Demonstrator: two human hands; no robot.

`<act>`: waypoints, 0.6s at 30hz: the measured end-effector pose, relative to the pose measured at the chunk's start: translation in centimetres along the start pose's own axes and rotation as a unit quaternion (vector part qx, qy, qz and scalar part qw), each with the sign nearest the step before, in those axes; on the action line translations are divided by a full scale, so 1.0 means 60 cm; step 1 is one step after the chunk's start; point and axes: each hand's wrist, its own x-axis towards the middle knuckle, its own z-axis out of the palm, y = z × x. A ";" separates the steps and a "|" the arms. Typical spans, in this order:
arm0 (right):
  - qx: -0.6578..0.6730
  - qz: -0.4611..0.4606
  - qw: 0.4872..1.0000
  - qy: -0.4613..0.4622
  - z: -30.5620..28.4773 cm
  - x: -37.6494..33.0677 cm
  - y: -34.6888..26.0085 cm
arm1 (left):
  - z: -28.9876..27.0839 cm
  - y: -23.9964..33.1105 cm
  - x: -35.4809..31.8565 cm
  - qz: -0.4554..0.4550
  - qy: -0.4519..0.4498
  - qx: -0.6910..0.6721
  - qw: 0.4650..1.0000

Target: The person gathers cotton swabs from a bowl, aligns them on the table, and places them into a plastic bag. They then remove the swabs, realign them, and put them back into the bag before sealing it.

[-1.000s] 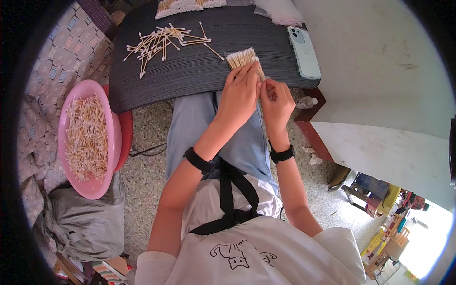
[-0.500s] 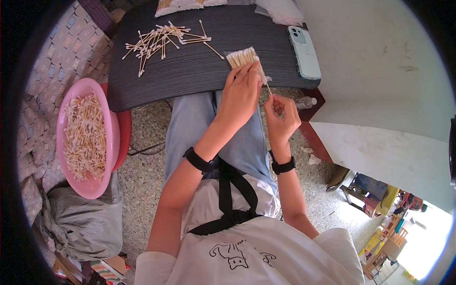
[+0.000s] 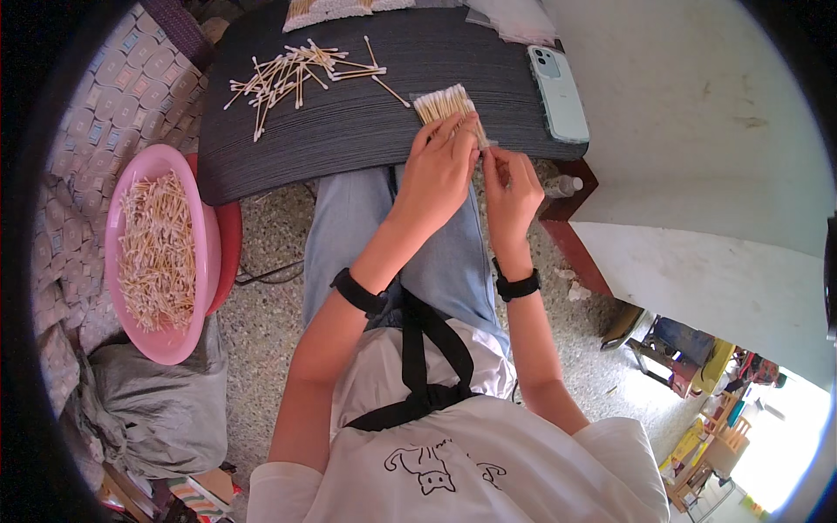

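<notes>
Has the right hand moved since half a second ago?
Yes. The right hand rose back toward the dark table's edge, rejoining the left hand at the swab bundle.

We are seeing the left hand (image 3: pixel 436 170) hiding the lower cotton swab bundle (image 3: pixel 446 106); the clear bag (image 3: pixel 514 13) is running off the top edge.

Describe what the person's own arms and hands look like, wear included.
Both forearms are bare, coming out of short white sleeves. The left hand has a black band round its wrist; the right hand has a black watch-like strap round its own. No gloves, and no rings that I can make out on the fingers. Black straps cross the white shirt below.
</notes>
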 end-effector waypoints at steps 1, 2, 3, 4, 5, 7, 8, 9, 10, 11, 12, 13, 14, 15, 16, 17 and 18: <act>0.014 0.019 1.000 -0.010 0.001 0.005 0.000 | -0.001 -0.002 0.000 0.000 -0.003 -0.001 1.000; 0.027 0.039 0.999 -0.019 0.000 0.011 -0.001 | -0.001 -0.003 0.000 0.001 -0.007 -0.002 1.000; 0.027 0.039 0.999 -0.020 -0.002 0.017 -0.001 | -0.002 -0.003 0.000 0.001 -0.007 -0.002 1.000; 0.051 0.054 0.996 -0.041 -0.005 0.025 -0.003 | -0.003 -0.003 -0.001 -0.002 -0.009 -0.004 1.000; 0.075 0.069 0.993 -0.063 -0.009 0.032 -0.003 | -0.004 -0.004 -0.002 -0.004 -0.011 -0.005 1.000; 0.058 0.035 0.992 -0.111 -0.020 0.047 0.011 | -0.004 -0.005 -0.001 -0.005 -0.012 -0.009 1.000; 0.040 0.001 0.987 -0.157 -0.024 0.055 0.018 | -0.004 -0.005 -0.001 -0.006 -0.014 -0.012 1.000; 0.040 0.000 0.987 -0.158 -0.025 0.060 0.023 | -0.005 -0.005 -0.001 -0.006 -0.014 -0.012 1.000; 0.044 -0.020 0.984 -0.174 -0.026 0.066 0.027 | -0.005 -0.005 -0.001 -0.008 -0.021 -0.010 1.000; 0.048 -0.041 0.980 -0.190 -0.026 0.070 0.030 | -0.005 -0.006 -0.001 -0.009 -0.028 -0.008 1.000; 0.048 -0.041 0.980 -0.190 -0.024 0.073 0.033 | -0.005 -0.006 0.000 -0.009 -0.028 -0.008 1.000; 0.042 -0.029 0.978 -0.200 -0.021 0.075 0.035 | -0.005 -0.007 0.001 -0.006 -0.024 -0.012 1.000; 0.036 -0.017 0.977 -0.210 -0.019 0.077 0.036 | -0.005 -0.007 0.001 -0.003 -0.021 -0.017 1.000; 0.037 -0.018 0.977 -0.210 -0.016 0.078 0.037 | -0.005 -0.007 0.001 -0.002 -0.021 -0.016 1.000; 0.037 -0.001 0.978 -0.204 -0.013 0.079 0.036 | -0.005 -0.006 0.001 -0.005 -0.024 -0.017 1.000; 0.037 0.016 0.979 -0.198 -0.011 0.079 0.035 | -0.005 -0.006 0.001 -0.008 -0.028 -0.017 0.999; 0.037 0.016 0.979 -0.198 -0.012 0.079 0.035 | -0.005 -0.007 0.002 -0.008 -0.028 -0.017 0.999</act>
